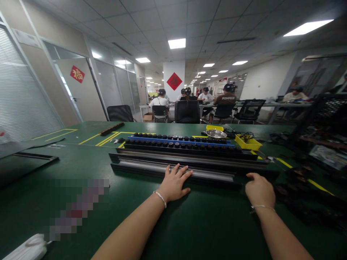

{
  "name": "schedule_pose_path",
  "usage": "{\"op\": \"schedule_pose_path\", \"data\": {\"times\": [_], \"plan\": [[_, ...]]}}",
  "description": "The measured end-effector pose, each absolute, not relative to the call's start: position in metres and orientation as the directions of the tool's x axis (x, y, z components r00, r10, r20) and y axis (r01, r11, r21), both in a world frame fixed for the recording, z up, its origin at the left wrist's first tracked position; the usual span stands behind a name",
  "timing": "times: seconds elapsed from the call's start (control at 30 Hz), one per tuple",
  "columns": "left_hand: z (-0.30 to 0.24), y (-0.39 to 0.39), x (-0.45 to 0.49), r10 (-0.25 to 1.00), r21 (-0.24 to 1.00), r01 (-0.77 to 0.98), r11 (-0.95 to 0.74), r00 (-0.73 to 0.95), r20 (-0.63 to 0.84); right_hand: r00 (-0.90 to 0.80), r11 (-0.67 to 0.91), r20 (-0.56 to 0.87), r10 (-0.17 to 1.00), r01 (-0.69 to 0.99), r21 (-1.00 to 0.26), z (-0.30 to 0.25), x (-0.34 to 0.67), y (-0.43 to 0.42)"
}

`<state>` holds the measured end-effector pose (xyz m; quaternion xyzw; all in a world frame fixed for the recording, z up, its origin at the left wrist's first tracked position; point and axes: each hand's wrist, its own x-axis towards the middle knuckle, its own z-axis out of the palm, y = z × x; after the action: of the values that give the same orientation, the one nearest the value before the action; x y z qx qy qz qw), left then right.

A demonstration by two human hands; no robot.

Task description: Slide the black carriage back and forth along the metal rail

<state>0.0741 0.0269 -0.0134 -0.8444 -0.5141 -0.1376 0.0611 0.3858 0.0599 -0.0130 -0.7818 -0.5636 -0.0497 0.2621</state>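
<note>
My left hand (175, 185) lies with its fingers spread on a long dark metal channel (146, 167) with a shiny grey inner face. Beyond the channel's right end, my right hand (260, 191) is closed, with its fingers curled in and a fingertip pointing left. What it grips, if anything, is hidden. A second long dark channel (151, 156) runs parallel just behind the first. Farther back stands a blue strip (187, 141) lined on both sides with several black round parts.
A green table (92, 206) carries yellow tape marks. At the back right are a metal dish (216, 134) and a yellow tray (248, 143) with dark cables. A dark frame (40, 156) lies left; a white bundle (29, 247) is near front left. People sit at far tables.
</note>
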Motion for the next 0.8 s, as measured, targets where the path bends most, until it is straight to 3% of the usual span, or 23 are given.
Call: {"op": "schedule_pose_path", "data": {"times": [0.27, 0.37, 0.47, 0.53, 0.6, 0.7, 0.8], "plan": [[-0.015, 0.033, 0.075, 0.854, 0.025, 0.891, -0.454, 0.427, 0.297, 0.449, -0.386, 0.249, 0.858, 0.884, -0.266, -0.016, 0.431, 0.057], [-0.014, 0.035, 0.077, 0.855, 0.011, 0.896, -0.444, 0.420, 0.305, 0.423, -0.371, 0.365, 0.829, 0.905, -0.208, -0.011, 0.426, 0.056], [-0.015, 0.036, 0.078, 0.854, 0.026, 0.897, -0.441, 0.410, 0.320, 0.248, -0.190, 0.529, 0.812, 0.968, -0.162, 0.001, 0.404, 0.068], [-0.015, 0.037, 0.079, 0.853, 0.049, 0.895, -0.443, 0.404, 0.332, 0.036, 0.041, 0.571, 0.820, 0.992, -0.121, 0.013, 0.381, 0.086], [-0.015, 0.038, 0.079, 0.853, 0.078, 0.892, -0.445, 0.396, 0.340, -0.053, 0.158, 0.574, 0.817, 0.978, -0.134, 0.026, 0.355, 0.110], [-0.014, 0.039, 0.079, 0.858, 0.120, 0.886, -0.447, 0.387, 0.338, -0.151, 0.239, 0.468, 0.871, 0.961, -0.136, 0.042, 0.321, 0.151], [-0.014, 0.039, 0.078, 0.859, 0.147, 0.879, -0.454, 0.388, 0.335, -0.244, 0.269, 0.197, 0.950, 0.957, -0.111, 0.045, 0.299, 0.188]]}}
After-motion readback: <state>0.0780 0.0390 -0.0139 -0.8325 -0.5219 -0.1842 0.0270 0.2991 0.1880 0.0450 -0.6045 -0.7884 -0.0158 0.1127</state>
